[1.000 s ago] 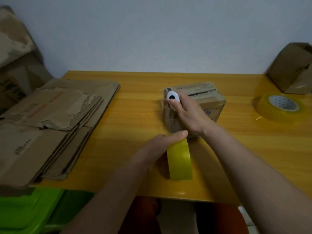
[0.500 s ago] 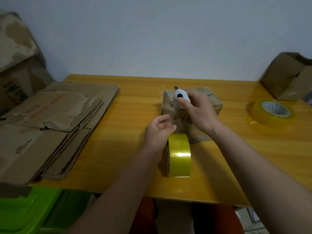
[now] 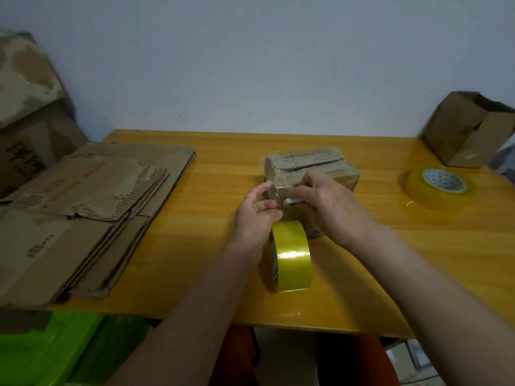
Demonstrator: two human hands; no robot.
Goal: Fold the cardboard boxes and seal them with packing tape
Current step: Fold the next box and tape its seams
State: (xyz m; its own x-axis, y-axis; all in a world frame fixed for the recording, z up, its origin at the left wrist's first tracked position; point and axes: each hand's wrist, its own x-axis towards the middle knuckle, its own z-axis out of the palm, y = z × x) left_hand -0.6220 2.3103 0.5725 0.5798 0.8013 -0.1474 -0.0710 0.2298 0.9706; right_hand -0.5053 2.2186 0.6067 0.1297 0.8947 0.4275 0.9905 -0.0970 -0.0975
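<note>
A small folded cardboard box (image 3: 312,165) stands mid-table with clear tape over its near end. A yellow tape roll (image 3: 291,256) stands on edge just in front of it, a strip of clear tape (image 3: 274,196) running up to the box. My left hand (image 3: 255,215) pinches that strip at the box's near left corner. My right hand (image 3: 326,206) grips a small white cutter (image 3: 291,201), held against the tape on the box's near face.
A stack of flattened cardboard boxes (image 3: 83,207) covers the table's left side. A second tape roll (image 3: 437,188) lies flat at the right, with an open cardboard box (image 3: 468,129) behind it. A green bin (image 3: 50,349) sits below the table's left front edge.
My right hand has come down from the box's top corner to its near face with the cutter. My left hand has risen off the roll and now pinches the tape strip.
</note>
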